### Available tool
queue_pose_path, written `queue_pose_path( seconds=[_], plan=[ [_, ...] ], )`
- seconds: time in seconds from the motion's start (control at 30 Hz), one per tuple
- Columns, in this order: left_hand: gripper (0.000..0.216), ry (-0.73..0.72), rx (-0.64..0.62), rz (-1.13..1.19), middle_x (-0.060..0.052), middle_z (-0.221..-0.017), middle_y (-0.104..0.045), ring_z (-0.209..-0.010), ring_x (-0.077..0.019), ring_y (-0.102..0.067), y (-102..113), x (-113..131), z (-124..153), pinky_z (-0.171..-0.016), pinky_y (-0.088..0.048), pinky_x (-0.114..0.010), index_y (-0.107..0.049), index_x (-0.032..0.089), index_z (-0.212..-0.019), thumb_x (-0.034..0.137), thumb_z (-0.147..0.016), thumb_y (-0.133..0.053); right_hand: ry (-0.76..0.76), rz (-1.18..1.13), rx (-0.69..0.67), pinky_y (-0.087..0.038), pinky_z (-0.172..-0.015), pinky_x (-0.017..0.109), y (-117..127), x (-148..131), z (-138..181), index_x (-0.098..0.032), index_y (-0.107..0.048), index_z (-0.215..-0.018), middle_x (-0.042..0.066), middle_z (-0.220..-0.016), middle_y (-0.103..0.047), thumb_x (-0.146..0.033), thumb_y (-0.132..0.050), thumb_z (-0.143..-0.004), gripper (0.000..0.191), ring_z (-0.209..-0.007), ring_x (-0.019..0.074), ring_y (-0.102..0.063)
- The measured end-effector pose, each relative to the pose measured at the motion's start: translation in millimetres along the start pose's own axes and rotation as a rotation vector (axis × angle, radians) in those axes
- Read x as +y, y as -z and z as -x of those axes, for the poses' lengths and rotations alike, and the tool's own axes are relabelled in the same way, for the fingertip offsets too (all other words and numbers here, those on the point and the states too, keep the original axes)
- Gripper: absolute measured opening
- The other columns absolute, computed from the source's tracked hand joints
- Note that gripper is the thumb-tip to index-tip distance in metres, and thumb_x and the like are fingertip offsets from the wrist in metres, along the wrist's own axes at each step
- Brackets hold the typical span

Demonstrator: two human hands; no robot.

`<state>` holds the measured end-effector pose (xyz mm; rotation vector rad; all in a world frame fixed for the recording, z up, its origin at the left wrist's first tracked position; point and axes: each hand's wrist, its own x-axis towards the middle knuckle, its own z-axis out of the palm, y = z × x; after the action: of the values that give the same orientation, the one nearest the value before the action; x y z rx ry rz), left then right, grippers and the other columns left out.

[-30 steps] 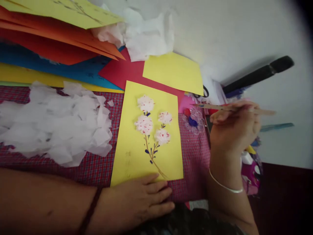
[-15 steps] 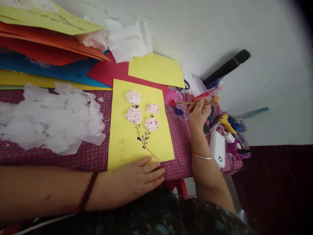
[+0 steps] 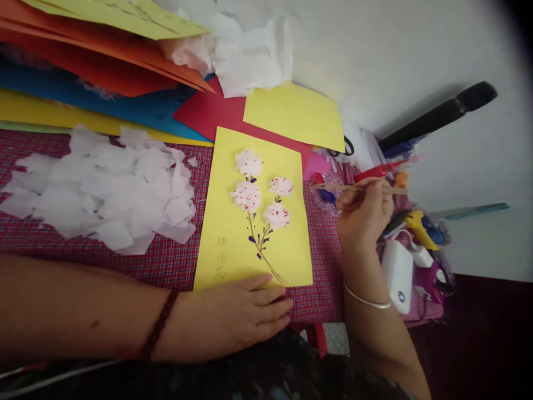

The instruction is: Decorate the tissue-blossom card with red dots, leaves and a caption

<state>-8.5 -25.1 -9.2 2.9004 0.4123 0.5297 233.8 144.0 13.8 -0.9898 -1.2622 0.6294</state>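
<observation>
Found at far left a heap of torn tissue pieces [image 3: 104,194] on the red checked cloth [image 3: 166,266] of the worktop, just in front of a stack of coloured sheets [image 3: 83,72]; noted crumpled white tissue [image 3: 250,50] at that stack's right end. Saw the left hand [image 3: 237,316] laid palm down on the near edge of the yellow sheet [image 3: 225,222] in the middle of the cloth; grip apart, fingers stretched flat, clamped on nothing. Counted on that sheet four tissue flowers [image 3: 249,164], speckled red, along a painted stem with blue leaves; made out faint writing at its lower left. Noted a plain yellow sheet [image 3: 295,116] behind it, over red paper. Further right, saw the right hand [image 3: 364,214] with its grip closed around a thin brush [image 3: 375,189], held almost level, tip toward a clear paint palette [image 3: 327,194] just beside the flowered sheet; could not tell whether tip and palette touched. Beyond the hand, spotted a white box [image 3: 398,275], a yellow glue gun [image 3: 418,228] and — against the wall — a black cylinder [image 3: 437,116].
</observation>
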Motion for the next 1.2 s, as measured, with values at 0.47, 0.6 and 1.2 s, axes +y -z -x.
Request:
queue_pose_path(
  seconds=[0.47, 0.6, 1.2],
  plan=[
    [0.039, 0.010, -0.003, 0.052, -0.001, -0.147, -0.056, -0.133, -0.0189, -0.049, -3.2, -1.1, -0.3, -0.112, -0.040, -0.037, -0.059, 0.019, -0.136, 0.028, -0.101, -0.043, -0.134, 0.012, -0.200, -0.041, -0.041, 0.020, -18.7, -8.3, 23.3, -0.023, -0.056, -0.089, -0.007, -0.059, -0.061, -0.039, -0.053, -0.098, 0.018, -0.045, 0.0082, -0.055],
    [0.039, 0.017, -0.006, 0.054, -0.001, -0.145, -0.057, -0.133, -0.0186, -0.049, -3.3, -1.2, -0.9, -0.112, -0.040, -0.036, -0.059, 0.020, -0.136, 0.028, -0.101, -0.043, -0.132, 0.033, -0.198, -0.042, -0.041, 0.022, -19.1, -8.2, 23.2, -0.024, -0.056, -0.088, -0.006, -0.058, -0.060, -0.040, -0.054, -0.097, 0.019, -0.044, 0.0091, -0.054],
    [0.041, 0.019, -0.027, 0.046, 0.001, -0.147, -0.056, -0.137, -0.0181, -0.046, -3.7, -0.3, 0.0, -0.113, -0.039, -0.036, -0.058, 0.021, -0.138, 0.029, -0.102, -0.041, -0.093, 0.090, -0.145, -0.041, -0.043, 0.022, -13.1, -9.6, 14.9, -0.023, -0.057, -0.088, -0.004, -0.062, -0.063, -0.042, -0.053, -0.097, 0.021, -0.045, 0.0093, -0.054]
  ],
)
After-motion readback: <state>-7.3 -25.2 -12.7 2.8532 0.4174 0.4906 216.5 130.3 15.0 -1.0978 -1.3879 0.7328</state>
